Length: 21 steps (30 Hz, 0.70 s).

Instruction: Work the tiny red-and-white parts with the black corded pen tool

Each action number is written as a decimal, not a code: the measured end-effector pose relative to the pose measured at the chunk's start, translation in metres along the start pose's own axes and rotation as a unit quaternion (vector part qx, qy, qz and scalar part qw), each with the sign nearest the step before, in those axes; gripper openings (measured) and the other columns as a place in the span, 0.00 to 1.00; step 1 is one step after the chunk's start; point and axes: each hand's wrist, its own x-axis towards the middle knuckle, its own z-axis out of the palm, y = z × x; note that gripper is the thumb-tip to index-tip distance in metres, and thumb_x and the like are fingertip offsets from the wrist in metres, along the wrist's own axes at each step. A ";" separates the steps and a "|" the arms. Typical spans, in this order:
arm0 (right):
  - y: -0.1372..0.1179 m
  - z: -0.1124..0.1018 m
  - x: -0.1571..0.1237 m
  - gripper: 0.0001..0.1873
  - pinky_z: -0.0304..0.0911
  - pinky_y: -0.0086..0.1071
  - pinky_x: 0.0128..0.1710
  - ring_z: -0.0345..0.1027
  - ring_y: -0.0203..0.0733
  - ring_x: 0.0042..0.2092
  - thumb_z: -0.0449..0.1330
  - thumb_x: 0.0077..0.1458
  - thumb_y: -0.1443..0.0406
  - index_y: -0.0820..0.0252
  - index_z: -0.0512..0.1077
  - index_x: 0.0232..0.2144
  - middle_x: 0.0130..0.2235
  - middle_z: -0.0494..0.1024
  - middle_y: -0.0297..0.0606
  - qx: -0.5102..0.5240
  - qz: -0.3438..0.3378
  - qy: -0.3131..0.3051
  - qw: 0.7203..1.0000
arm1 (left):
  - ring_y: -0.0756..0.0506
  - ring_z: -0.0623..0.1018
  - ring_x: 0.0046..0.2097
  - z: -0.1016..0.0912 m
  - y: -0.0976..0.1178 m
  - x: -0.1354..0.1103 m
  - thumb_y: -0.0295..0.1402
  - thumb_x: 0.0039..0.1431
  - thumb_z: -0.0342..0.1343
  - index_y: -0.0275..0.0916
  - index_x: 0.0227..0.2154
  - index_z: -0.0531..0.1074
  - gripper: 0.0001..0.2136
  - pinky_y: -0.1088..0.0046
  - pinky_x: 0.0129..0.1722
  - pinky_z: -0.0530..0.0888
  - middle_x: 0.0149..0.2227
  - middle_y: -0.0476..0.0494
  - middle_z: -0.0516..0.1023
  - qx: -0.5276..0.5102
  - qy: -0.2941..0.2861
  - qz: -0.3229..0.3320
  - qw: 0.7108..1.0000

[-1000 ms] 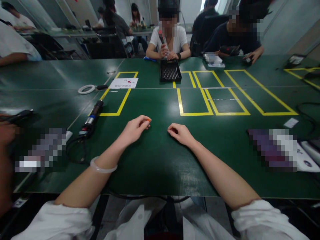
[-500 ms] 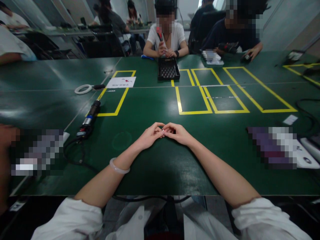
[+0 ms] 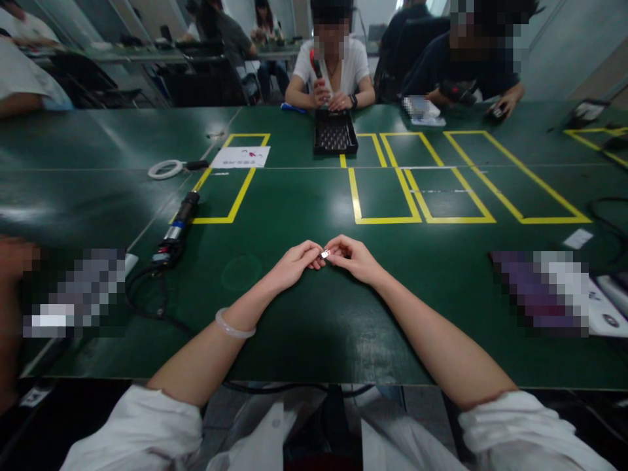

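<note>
My left hand (image 3: 294, 265) and my right hand (image 3: 354, 258) meet fingertip to fingertip over the middle of the green table (image 3: 314, 340). Between them sits a tiny silver-white part (image 3: 324, 254), pinched by the fingers of both hands. Both hands have their fingers curled. A pale bangle (image 3: 234, 325) circles my left wrist. Both forearms rest on the table, in white rolled sleeves.
An electric screwdriver (image 3: 177, 229) with a black cable lies to the left. A white ring (image 3: 165, 169) and a paper card (image 3: 241, 157) lie beyond it. A black tray (image 3: 334, 135) stands before a person opposite. Yellow tape boxes (image 3: 422, 190) mark the table. Blurred items sit at both sides.
My hands were apart a second ago, the left one pinching something orange. They came together at the centre and now hold a small silver part between the fingertips.
</note>
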 end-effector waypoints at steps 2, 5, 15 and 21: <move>0.001 0.000 0.000 0.16 0.63 0.29 0.33 0.67 0.34 0.32 0.63 0.55 0.54 0.59 0.70 0.39 0.33 0.75 0.35 -0.002 -0.001 0.001 1.000 | 0.48 0.75 0.36 0.001 -0.002 0.000 0.44 0.60 0.54 0.36 0.38 0.70 0.15 0.69 0.40 0.71 0.34 0.44 0.76 -0.003 -0.003 0.000 1.000; 0.001 0.001 0.001 0.17 0.63 0.29 0.32 0.66 0.34 0.31 0.64 0.54 0.55 0.59 0.69 0.40 0.33 0.74 0.34 0.005 0.000 0.001 1.000 | 0.48 0.75 0.37 0.002 -0.002 0.000 0.42 0.58 0.58 0.36 0.39 0.69 0.15 0.68 0.41 0.71 0.35 0.44 0.75 -0.010 0.003 0.001 1.000; 0.001 0.000 0.001 0.14 0.60 0.29 0.31 0.64 0.34 0.29 0.61 0.56 0.54 0.60 0.70 0.34 0.29 0.71 0.32 -0.029 0.009 0.018 0.999 | 0.50 0.72 0.35 0.002 0.002 -0.002 0.39 0.55 0.60 0.37 0.39 0.70 0.13 0.73 0.35 0.68 0.36 0.46 0.73 0.027 0.022 0.017 0.999; -0.001 0.001 0.000 0.11 0.58 0.28 0.28 0.61 0.33 0.27 0.62 0.54 0.57 0.59 0.69 0.34 0.27 0.70 0.30 -0.052 -0.009 0.016 0.998 | 0.49 0.73 0.37 0.001 -0.003 0.000 0.40 0.55 0.60 0.36 0.40 0.71 0.14 0.72 0.39 0.70 0.36 0.45 0.74 0.026 0.030 0.003 0.999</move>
